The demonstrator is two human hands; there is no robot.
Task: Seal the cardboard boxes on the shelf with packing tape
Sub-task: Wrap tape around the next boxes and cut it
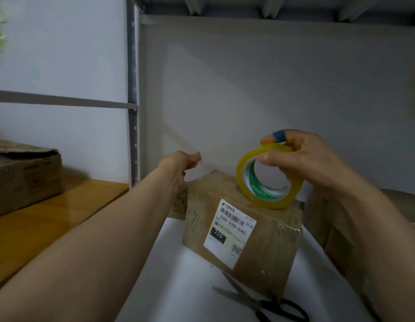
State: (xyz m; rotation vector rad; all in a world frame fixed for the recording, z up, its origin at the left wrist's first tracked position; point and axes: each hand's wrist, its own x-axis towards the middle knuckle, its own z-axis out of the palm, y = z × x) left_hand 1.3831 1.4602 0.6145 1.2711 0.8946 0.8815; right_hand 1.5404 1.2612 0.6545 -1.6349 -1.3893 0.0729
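— Which step?
— Drawing tape. My right hand (302, 159) grips the roll (269, 204) atop the labelled box (271, 247) on the shelf (178, 275); my left hand (181, 165) pinches the strip (206, 166).
— Next?
— Probably lay it over the seam, press flat, then cut with the scissors (260, 300) near the box

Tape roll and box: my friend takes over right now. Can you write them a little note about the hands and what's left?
Right hand grips the yellow tape roll, which stands on edge on the labelled box.
Left hand pinches the end of a clear strip pulled from it.
Scissors lie on the shelf in front of that box.
Done: strip pulled out.
Left: press it down, cut it, then probably the box on the right.
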